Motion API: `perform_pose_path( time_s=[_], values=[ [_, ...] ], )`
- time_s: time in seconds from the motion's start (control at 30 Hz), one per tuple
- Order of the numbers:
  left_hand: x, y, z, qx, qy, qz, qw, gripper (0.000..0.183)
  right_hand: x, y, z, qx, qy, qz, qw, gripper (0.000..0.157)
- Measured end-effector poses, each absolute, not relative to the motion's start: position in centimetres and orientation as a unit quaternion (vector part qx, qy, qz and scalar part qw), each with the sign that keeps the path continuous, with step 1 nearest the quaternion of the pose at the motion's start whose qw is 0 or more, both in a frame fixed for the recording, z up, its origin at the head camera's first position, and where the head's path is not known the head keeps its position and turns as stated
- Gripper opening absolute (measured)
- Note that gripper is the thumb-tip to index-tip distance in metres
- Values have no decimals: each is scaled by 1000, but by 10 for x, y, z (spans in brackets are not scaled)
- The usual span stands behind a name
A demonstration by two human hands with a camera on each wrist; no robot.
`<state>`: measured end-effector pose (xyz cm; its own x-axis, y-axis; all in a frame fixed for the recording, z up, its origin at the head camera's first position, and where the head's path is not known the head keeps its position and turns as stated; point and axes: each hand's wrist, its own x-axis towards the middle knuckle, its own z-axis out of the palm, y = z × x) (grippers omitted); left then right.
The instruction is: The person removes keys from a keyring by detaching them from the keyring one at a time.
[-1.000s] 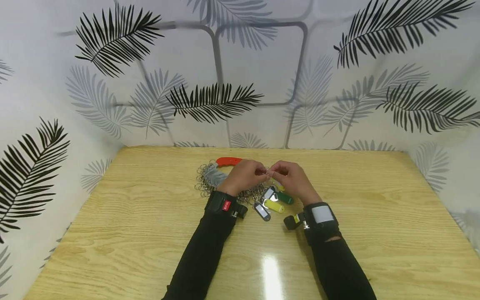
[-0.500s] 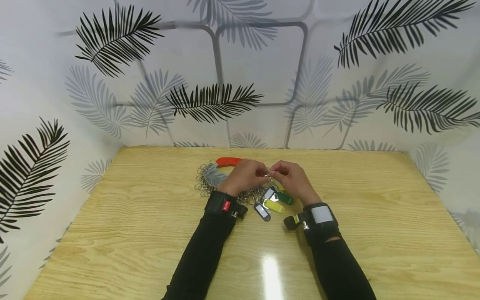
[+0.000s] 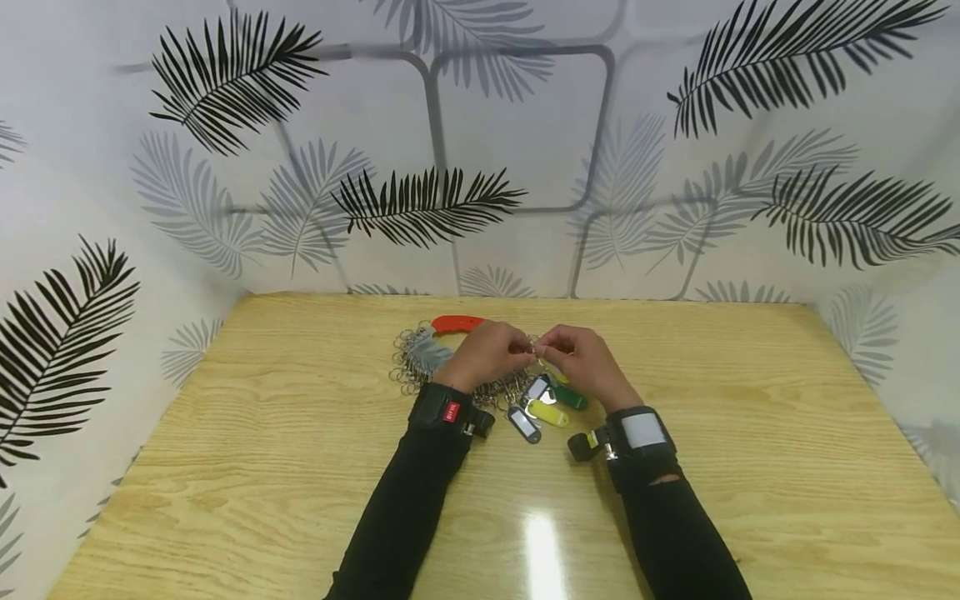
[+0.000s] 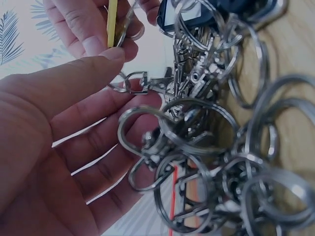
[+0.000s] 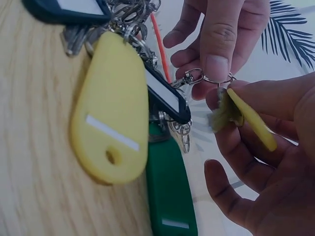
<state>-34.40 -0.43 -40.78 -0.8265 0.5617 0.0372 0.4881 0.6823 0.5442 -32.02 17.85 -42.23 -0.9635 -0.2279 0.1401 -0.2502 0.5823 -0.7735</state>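
Note:
In the head view, my left hand point(image 3: 487, 354) and right hand point(image 3: 585, 362) meet fingertip to fingertip above a bunch of key tags. The left thumb and fingers pinch a metal split ring point(image 5: 209, 79), which is linked to a swivel clasp point(image 4: 143, 82). At that same ring, my right hand pinches a yellow key tag point(image 5: 253, 120) and a brass-coloured key point(image 5: 224, 110), blurred. Whether the key is threaded on the ring I cannot tell. Below hang another yellow tag point(image 5: 110, 108), a green tag point(image 5: 170, 187) and dark tags with white labels point(image 5: 167, 93).
A red curved handle point(image 3: 456, 323) with a grey part point(image 3: 430, 352) lies behind my left hand, fringed with several metal rings and clasps point(image 4: 197, 142). A dark tag point(image 3: 523, 423) lies on the wooden table point(image 3: 300, 467). A leaf-patterned cloth point(image 3: 517, 133) rises behind it.
Both hands stay in almost the same place. The right fingertips shift slightly at the ring, and the yellow tag beneath them tilts a little. The other tags have not moved.

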Motion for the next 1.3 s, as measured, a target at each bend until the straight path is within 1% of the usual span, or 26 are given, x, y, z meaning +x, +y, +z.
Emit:
perform_pose_path(
  time_s=[0.1,0.2,0.33,0.43,0.57,0.67,0.73,0.87,1.0,1.17,1.3],
  values=[
    [-344,-5,-408,301,911,274,71,18,-320,178,-423,133,-892,432,19,14],
    [-344,-5,-407,306,910,271,70,21,-320,178,-423,131,-892,432,19,14],
    [-344,-5,-407,302,911,275,63,26,-320,177,-422,130,-891,436,19,13],
    [-343,-5,-407,297,910,283,59,26,-320,177,-421,133,-888,440,17,12],
    [-343,-5,-406,286,913,285,54,23,-320,177,-421,138,-880,454,-6,10],
    [-343,-4,-406,276,917,284,55,22,-320,177,-423,143,-875,463,-29,11],
    [-343,-4,-407,272,917,285,56,21,-319,176,-424,143,-875,461,-33,12],
    [-343,-5,-408,265,919,287,53,22,-320,174,-425,127,-885,447,0,9],
    [-343,-5,-406,260,923,282,43,26,-320,173,-423,118,-885,449,37,7],
    [-343,-6,-404,254,925,279,45,30,-322,174,-424,128,-883,448,61,8],
    [-342,-7,-404,250,925,280,52,29,-323,174,-426,141,-885,434,89,10]
  ],
)
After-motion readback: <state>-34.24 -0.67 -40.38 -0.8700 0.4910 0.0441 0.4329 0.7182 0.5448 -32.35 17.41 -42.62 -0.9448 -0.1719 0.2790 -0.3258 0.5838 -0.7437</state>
